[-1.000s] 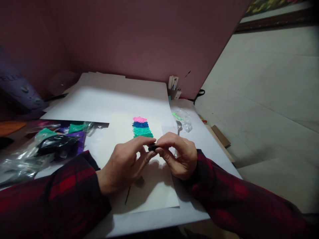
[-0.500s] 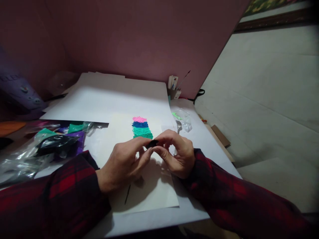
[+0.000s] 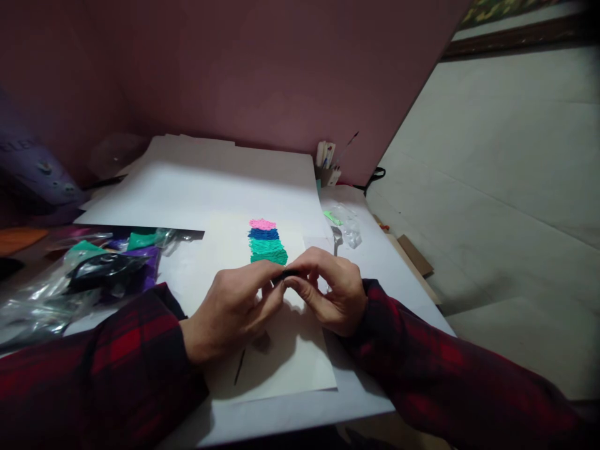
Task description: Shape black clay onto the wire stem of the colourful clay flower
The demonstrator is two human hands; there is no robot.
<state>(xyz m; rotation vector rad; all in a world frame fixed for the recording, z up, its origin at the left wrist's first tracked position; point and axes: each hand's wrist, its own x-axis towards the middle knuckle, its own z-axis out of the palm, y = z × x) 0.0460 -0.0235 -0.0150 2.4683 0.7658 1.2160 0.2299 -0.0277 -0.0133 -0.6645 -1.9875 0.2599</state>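
Between their fingertips, my left hand (image 3: 237, 306) and my right hand (image 3: 330, 290) pinch a small black piece (image 3: 289, 273), mostly covered by the fingers. Both hands hover over a cream sheet (image 3: 304, 362). Just beyond them on the sheet lie textured bands: a pink band (image 3: 262, 224), a dark blue band (image 3: 263, 234) and a green band (image 3: 268, 251) nearest the hands. A thin dark strip (image 3: 240, 367) rests on the sheet below my left hand.
Clear plastic bags with black, green and purple material (image 3: 110, 269) lie at the left. Large white sheets (image 3: 225, 184) cover the back. On the right are a fork (image 3: 336, 236), a clear bag (image 3: 351, 232) and a holder with pens (image 3: 328, 165).
The black piece shows less between the fingertips and looks thinner. My right hand has shifted slightly, with more of the fork showing.
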